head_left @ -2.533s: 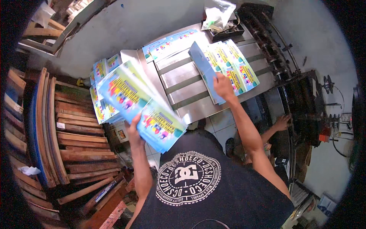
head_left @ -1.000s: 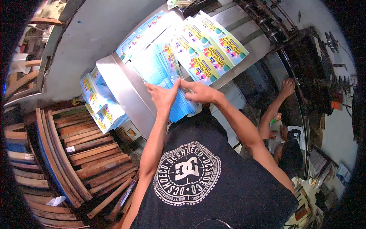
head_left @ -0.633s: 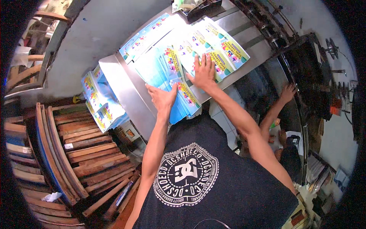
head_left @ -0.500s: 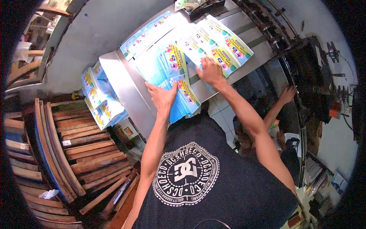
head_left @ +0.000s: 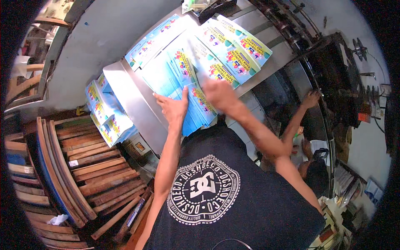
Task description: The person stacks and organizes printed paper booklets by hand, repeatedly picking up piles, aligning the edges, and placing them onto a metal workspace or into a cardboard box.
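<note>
Compared with 0.5 s ago, the right hand (head_left: 218, 95) has swung from the stack of printed cover sheets (head_left: 241, 54) down and left, to the right edge of the fanned pile of folded sheets (head_left: 196, 110); it is motion-blurred, its fingers look curled, and whether they have hold of paper cannot be told. The left hand (head_left: 171, 109) has kept its place at the pile's left side, thumb spread wide from loosely extended fingers, touching the paper without closing around it. The fanned pile, which was partly in the air 2.5 s ago, now lies on the metal tabletop (head_left: 139, 93) near the person's torso. Its sheets are thin and blue, spread in narrow overlapping edges, with glossy cartoon-printed rectangles along the right. The cover sheets are smooth and flat, printed in yellow, green and blue. The tabletop is smooth and shiny, crossed by dark flat bands (head_left: 261, 27), its left end curving downward. Straight, rough-grained wooden bars (head_left: 106, 175) stand at left in 2 groups.
</note>
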